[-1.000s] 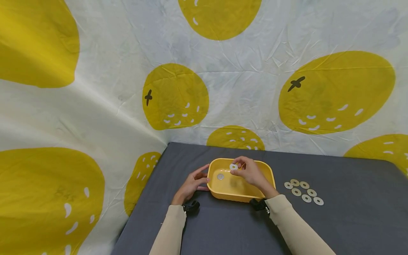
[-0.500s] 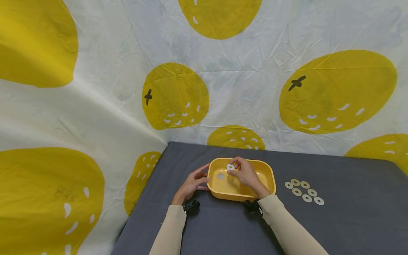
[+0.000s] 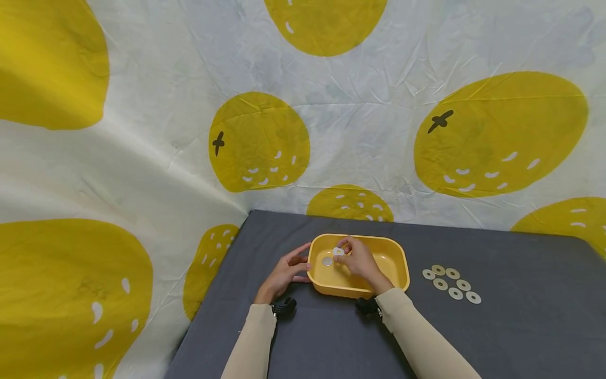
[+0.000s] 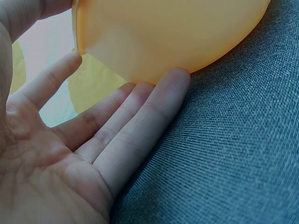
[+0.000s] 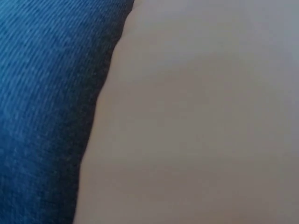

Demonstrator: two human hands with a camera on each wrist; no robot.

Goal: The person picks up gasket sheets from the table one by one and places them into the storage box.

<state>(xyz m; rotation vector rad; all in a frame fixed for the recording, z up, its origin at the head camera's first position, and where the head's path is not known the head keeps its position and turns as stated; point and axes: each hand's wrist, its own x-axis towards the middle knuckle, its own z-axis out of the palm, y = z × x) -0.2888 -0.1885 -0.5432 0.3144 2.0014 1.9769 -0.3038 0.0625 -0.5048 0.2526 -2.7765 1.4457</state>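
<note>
A yellow plastic tub stands on the dark cloth in the head view. My left hand is at its left end. In the left wrist view, the extended fingers touch the outside of the tub's wall, low near the cloth. Inside the tub's left half, my right hand pinches a flat metal washer between thumb and fingertips. Just below and left of it, another washer lies on the tub floor. A beige sleeve fills most of the right wrist view, hiding the right hand there.
Several loose washers lie in a loose group to the right of the tub. Dark grey cloth covers the table. Behind and to the left hangs a white sheet printed with yellow fruit.
My right hand has moved left and slightly down inside the tub with the pinched washer, closer to the lying one. The left hand stays at the tub's left end.
</note>
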